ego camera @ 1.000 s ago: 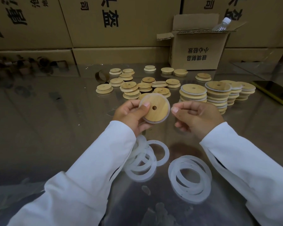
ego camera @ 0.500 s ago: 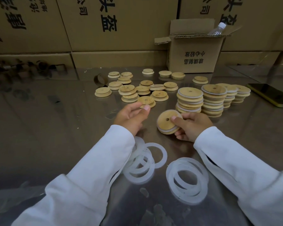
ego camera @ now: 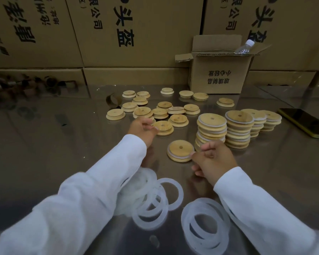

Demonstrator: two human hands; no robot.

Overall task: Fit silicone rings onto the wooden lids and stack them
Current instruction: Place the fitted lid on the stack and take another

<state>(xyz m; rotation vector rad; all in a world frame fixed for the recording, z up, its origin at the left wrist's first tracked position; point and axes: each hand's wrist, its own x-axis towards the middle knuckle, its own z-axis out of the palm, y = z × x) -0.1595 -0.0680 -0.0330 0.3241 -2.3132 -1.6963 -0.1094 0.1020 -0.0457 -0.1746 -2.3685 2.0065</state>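
A wooden lid with a white silicone ring fitted (ego camera: pixel 180 150) lies flat on the steel table (ego camera: pixel 63 144). My right hand (ego camera: pixel 214 160) sits at its right rim with fingers curled and the thumb tip against the edge. My left hand (ego camera: pixel 143 129) reaches to a bare wooden lid (ego camera: pixel 164 127), its thumb tip on that lid's left rim and its fingers loosely bent. Several loose bare lids (ego camera: pixel 160 109) are scattered behind. Stacks of ringed lids (ego camera: pixel 211 129) stand to the right. Loose silicone rings (ego camera: pixel 151 205) lie near me.
An open cardboard box (ego camera: pixel 217 76) holding a plastic bottle (ego camera: pixel 244 46) stands at the back. Large cartons (ego camera: pixel 118 34) line the far edge. A phone (ego camera: pixel 306 122) lies at the right. A second pile of rings (ego camera: pixel 204 229) sits by my right sleeve.
My right hand took the ringed lid from both hands and lowered it flat onto the table left of the stacks. My left hand let go and reached forward to a bare lid.
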